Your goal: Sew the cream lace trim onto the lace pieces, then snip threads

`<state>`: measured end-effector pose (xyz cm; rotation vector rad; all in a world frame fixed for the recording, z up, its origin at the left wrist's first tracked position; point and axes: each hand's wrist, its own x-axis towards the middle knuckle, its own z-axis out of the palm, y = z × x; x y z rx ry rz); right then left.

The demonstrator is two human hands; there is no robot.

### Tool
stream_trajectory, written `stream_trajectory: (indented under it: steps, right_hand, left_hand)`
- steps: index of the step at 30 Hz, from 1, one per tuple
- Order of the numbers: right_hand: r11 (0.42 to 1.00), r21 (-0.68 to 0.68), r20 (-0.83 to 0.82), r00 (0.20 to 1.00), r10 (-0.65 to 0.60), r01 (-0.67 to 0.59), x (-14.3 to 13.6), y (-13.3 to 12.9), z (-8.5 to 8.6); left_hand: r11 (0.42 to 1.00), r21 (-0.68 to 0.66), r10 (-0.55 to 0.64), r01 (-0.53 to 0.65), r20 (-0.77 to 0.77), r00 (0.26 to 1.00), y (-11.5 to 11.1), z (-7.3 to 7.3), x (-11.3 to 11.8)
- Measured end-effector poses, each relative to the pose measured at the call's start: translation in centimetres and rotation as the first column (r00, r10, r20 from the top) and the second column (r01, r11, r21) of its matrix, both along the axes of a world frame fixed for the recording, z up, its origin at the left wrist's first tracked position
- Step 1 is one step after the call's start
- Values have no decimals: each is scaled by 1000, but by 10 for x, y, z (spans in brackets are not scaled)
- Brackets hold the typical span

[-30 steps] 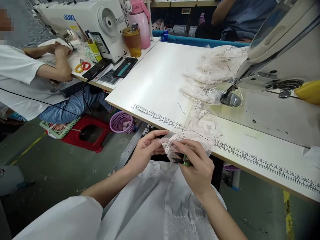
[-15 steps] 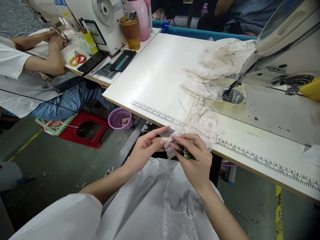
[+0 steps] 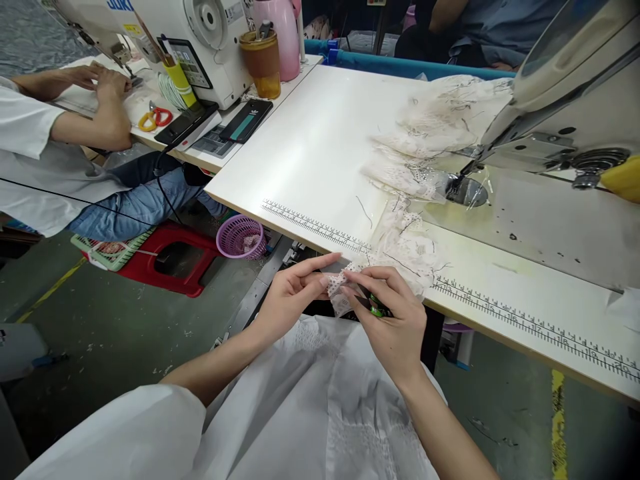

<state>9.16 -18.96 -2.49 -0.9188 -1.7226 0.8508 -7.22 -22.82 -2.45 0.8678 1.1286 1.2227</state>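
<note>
Between my two hands, over my lap at the table's front edge, is a piece of white lace fabric (image 3: 340, 293) with small holes. My left hand (image 3: 287, 297) pinches its left edge between thumb and fingers, the index finger stretched out above. My right hand (image 3: 395, 313) grips the lace's right side with thumb and index finger. Tucked in the right palm is a small green-and-black tool, seemingly thread snips (image 3: 376, 307), mostly hidden by the fingers. The lace runs on to a crumpled heap of lace with loose dark threads (image 3: 407, 250) on the table edge.
A sewing machine (image 3: 560, 113) stands at the right, with more lace under its presser foot (image 3: 467, 192). Printed rulers (image 3: 315, 225) line the white table (image 3: 300, 153). At left, a co-worker (image 3: 65, 127) sews beside red-and-yellow scissors (image 3: 155, 119) and a phone (image 3: 247, 121). A purple basket (image 3: 240, 237) is below.
My hands stay nearly in place on the lace; the green-and-black tool has turned slightly in my right hand. The co-worker's hands at the left machine have moved apart a little.
</note>
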Motion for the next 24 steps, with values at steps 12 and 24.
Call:
stream_trajectory:
  steps: [12, 24]
  right_hand:
    - [998, 16, 86, 995, -57, 56, 39, 10, 7]
    - [983, 53, 434, 883, -180, 175, 52, 63, 15]
  left_hand:
    - [984, 149, 135, -101, -243, 961, -12, -2, -21]
    - [933, -119, -349, 340, -538, 767, -35, -1, -55]
